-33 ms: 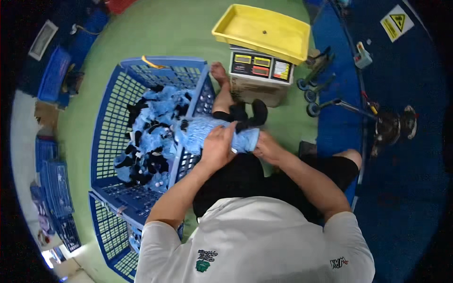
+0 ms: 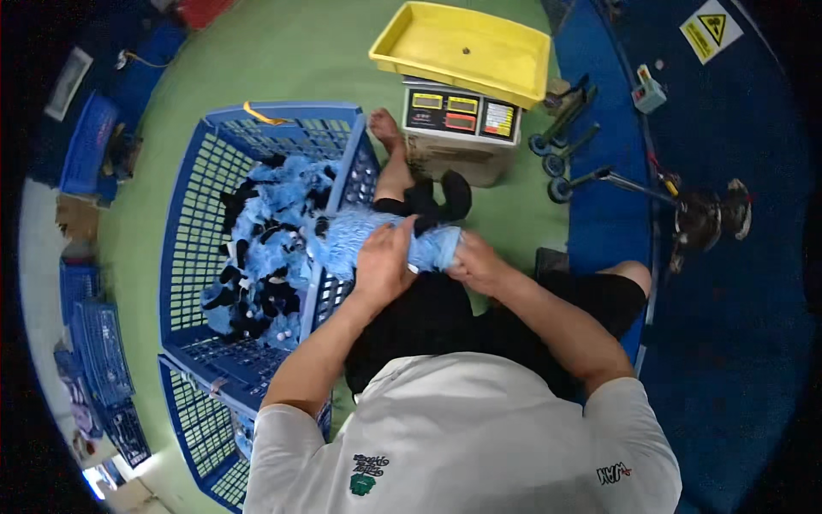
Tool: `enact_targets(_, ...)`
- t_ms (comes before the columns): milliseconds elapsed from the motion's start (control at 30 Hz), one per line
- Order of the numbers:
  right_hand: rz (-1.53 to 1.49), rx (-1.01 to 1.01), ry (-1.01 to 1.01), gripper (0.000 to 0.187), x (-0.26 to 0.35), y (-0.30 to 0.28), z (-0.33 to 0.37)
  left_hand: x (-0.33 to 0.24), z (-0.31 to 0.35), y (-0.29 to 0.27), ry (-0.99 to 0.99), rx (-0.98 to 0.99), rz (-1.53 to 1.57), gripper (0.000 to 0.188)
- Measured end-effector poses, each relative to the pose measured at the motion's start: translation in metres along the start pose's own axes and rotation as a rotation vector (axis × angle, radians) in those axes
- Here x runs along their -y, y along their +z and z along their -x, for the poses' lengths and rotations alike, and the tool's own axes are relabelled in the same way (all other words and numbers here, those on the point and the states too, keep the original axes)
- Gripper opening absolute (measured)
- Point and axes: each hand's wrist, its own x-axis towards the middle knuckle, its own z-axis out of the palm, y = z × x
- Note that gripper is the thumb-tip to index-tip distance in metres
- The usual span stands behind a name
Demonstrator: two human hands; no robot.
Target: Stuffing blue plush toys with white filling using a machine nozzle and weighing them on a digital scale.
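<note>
A furry light-blue plush toy skin (image 2: 347, 238) with black parts lies across my lap, its far-left end over the near rim of a blue plastic basket (image 2: 184, 248). My left hand (image 2: 384, 259) is closed around its middle. With bent fingers my right hand (image 2: 475, 261) pinches the smoother pale-blue edge at its right end. Black stuffed-looking limbs (image 2: 449, 199) of the plush stick up beyond my hands. In the basket a pile of similar blue and black plush pieces (image 2: 272, 248) lies heaped. What is under my fingers is hidden.
Ahead stands a digital scale (image 2: 462, 114) on a brown box, carrying a yellow tray (image 2: 462, 51). A second blue basket (image 2: 193, 411) adjoins the first at lower left. To the right are casters on metal legs (image 2: 561, 163) and a blue wall panel (image 2: 612, 197).
The whole view has shifted slightly, so the scale, tray and baskets sit a little further left. Both hands keep their hold on the plush skin.
</note>
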Motion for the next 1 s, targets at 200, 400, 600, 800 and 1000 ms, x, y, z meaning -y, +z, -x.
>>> enact_targets(200, 0.496, -0.165, -0.158, 0.011, 0.004, 0.006, 0.015, -0.007, 0.001, 0.002, -0.054, -0.024, -0.003, 0.074)
enact_targets(400, 0.535, -0.049, -0.077, 0.015, 0.007, 0.022, -0.002, -0.01, -0.002, -0.006, 0.018, 0.09, 0.041, 0.078)
enact_targets(600, 0.449, -0.187, -0.083, 0.016, 0.006, 0.014, -0.001, -0.004, 0.004, -0.001, -0.041, 0.025, 0.112, 0.087)
enact_targets(800, 0.865, -0.026, 0.031, 0.014, 0.002, 0.027, -0.008, -0.007, 0.01, 0.005, 0.101, 0.03, 0.076, 0.07)
enact_targets(1000, 0.128, -0.159, 0.023, 0.02, -0.001, 0.038, 0.02, -0.001, 0.011, -0.005, 0.05, 0.008, 0.083, 0.066)
